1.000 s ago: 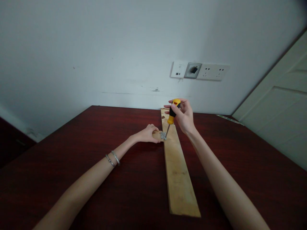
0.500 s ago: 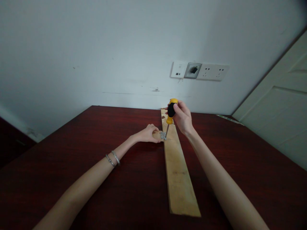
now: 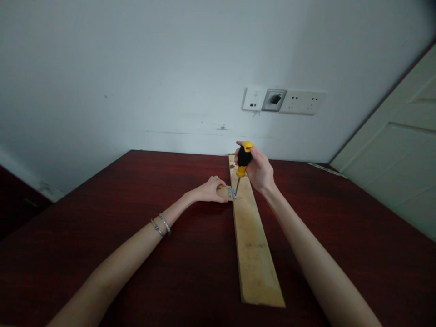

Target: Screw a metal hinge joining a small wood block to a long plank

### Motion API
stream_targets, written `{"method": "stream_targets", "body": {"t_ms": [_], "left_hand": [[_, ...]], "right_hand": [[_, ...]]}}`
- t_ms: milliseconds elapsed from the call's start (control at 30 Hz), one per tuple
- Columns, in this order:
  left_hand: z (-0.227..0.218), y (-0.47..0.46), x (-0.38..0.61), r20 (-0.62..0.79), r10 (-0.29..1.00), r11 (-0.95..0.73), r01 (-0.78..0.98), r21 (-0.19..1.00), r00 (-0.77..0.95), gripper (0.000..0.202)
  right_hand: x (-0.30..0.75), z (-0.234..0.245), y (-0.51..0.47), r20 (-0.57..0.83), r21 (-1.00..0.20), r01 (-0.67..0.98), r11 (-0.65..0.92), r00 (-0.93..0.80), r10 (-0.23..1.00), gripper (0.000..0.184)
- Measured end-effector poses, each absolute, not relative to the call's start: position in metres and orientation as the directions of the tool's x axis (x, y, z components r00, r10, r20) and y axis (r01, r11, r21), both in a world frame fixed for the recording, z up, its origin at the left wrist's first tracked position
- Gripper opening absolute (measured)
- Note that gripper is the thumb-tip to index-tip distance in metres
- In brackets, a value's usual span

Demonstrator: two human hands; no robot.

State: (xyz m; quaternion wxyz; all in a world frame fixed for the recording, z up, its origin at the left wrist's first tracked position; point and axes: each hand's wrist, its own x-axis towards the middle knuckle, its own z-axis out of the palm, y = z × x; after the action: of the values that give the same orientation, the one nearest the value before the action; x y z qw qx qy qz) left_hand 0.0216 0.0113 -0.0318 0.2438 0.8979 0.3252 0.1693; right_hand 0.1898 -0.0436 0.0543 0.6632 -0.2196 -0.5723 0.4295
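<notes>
Yellow and black, the screwdriver (image 3: 244, 158) gripped in my right hand (image 3: 260, 170) leans with its tip at the hinge (image 3: 232, 192) spanning block (image 3: 223, 193) and board (image 3: 256, 247) on the worktop (image 3: 190, 272), and could slip (I judge from afar) if my left hand (image 3: 210, 190), clasping the block, loosens.

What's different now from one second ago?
The right hand, loosely opened before, now wraps more closely around the screwdriver. The handle has swung slightly left and looks turned. Nothing was let go. The left hand stays on the small wooden piece; the hinge and long board stayed put.
</notes>
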Motion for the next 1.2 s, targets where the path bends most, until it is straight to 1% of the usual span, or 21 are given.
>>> {"method": "stream_targets", "body": {"t_ms": [133, 267, 367, 433, 533, 600, 667, 733, 833, 900, 1000, 1067, 1200], "left_hand": [[-0.033, 0.012, 0.021, 0.148, 0.672, -0.666, 0.505, 0.549, 0.726, 0.057], [-0.034, 0.012, 0.021, 0.157, 0.670, -0.667, 0.496, 0.556, 0.725, 0.058], [-0.034, 0.012, 0.021, 0.156, 0.672, -0.664, 0.497, 0.558, 0.724, 0.057], [-0.033, 0.012, 0.021, 0.154, 0.673, -0.664, 0.498, 0.558, 0.723, 0.058], [-0.033, 0.012, 0.021, 0.152, 0.671, -0.663, 0.494, 0.563, 0.726, 0.059], [-0.033, 0.012, 0.021, 0.154, 0.670, -0.663, 0.491, 0.565, 0.726, 0.060], [-0.034, 0.013, 0.021, 0.157, 0.665, -0.668, 0.488, 0.562, 0.730, 0.060], [-0.034, 0.013, 0.021, 0.156, 0.660, -0.673, 0.486, 0.557, 0.735, 0.059], [-0.034, 0.013, 0.021, 0.154, 0.659, -0.676, 0.489, 0.552, 0.736, 0.058], [-0.034, 0.013, 0.020, 0.153, 0.664, -0.672, 0.494, 0.551, 0.732, 0.057], [-0.033, 0.012, 0.021, 0.147, 0.669, -0.666, 0.500, 0.554, 0.728, 0.056], [-0.032, 0.011, 0.021, 0.143, 0.666, -0.668, 0.501, 0.550, 0.732, 0.057], [-0.031, 0.011, 0.021, 0.140, 0.668, -0.668, 0.507, 0.544, 0.731, 0.056]], "right_hand": [[0.194, 0.051, -0.040, 0.575, -0.787, -0.268, 0.556, 0.007, 0.818, 0.022], [0.193, 0.047, -0.039, 0.607, -0.775, -0.187, 0.604, 0.044, 0.793, 0.036], [0.190, 0.048, -0.040, 0.594, -0.790, -0.153, 0.594, 0.056, 0.803, 0.038], [0.188, 0.050, -0.042, 0.568, -0.805, -0.182, 0.564, 0.038, 0.822, 0.036], [0.188, 0.054, -0.043, 0.540, -0.809, -0.294, 0.510, -0.028, 0.841, 0.040], [0.192, 0.055, -0.043, 0.529, -0.815, -0.324, 0.481, -0.075, 0.845, 0.038], [0.196, 0.056, -0.042, 0.515, -0.834, -0.296, 0.465, -0.115, 0.850, 0.031], [0.200, 0.057, -0.043, 0.524, -0.838, -0.248, 0.485, -0.120, 0.843, 0.026], [0.203, 0.056, -0.043, 0.563, -0.818, -0.203, 0.539, -0.087, 0.822, 0.031], [0.203, 0.055, -0.043, 0.568, -0.815, -0.189, 0.548, -0.078, 0.819, 0.035], [0.202, 0.056, -0.042, 0.564, -0.818, -0.175, 0.547, -0.061, 0.824, 0.035], [0.201, 0.058, -0.042, 0.543, -0.830, -0.200, 0.522, -0.071, 0.837, 0.032], [0.205, 0.063, -0.045, 0.473, -0.866, -0.281, 0.414, -0.189, 0.860, 0.036]]}}
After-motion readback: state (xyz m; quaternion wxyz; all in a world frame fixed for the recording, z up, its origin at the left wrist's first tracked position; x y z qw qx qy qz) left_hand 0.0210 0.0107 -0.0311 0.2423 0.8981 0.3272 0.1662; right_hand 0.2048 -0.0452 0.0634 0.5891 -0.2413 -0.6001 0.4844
